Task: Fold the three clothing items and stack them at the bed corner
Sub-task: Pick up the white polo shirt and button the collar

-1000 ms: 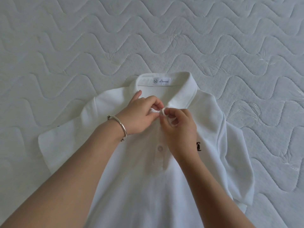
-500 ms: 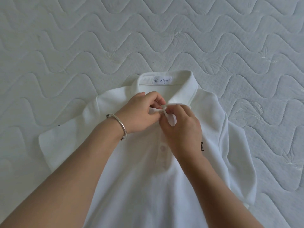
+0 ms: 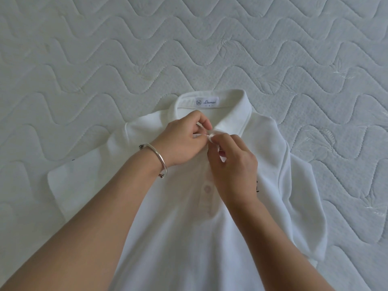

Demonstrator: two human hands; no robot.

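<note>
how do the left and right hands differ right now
The left hand wears a silver bangle at the wrist; the right hand has a bare wrist. The left hand sits nearer the collar, the right hand farther down the front of the white polo shirt. Both pinch fabric at its neck opening.
</note>
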